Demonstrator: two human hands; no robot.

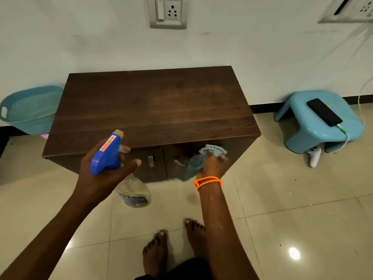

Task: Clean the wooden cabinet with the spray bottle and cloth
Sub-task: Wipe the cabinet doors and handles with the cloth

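Note:
A low dark wooden cabinet (153, 106) stands against the white wall, with two front doors and a metal handle (151, 161). My left hand (107, 170) grips a spray bottle (109, 152) with a blue trigger head and a clear body hanging below, its nozzle pointing toward the cabinet's front edge. My right hand (214, 166), with an orange beaded bracelet at the wrist, holds a bunched light blue cloth (201, 160) against the right door of the cabinet.
A teal plastic basket (30, 110) sits left of the cabinet. To the right, a light blue stool (321, 126) carries a black phone (325, 112) on a charging cable, with a white object (314, 157) under it. My bare feet (175, 247) stand on beige tiles.

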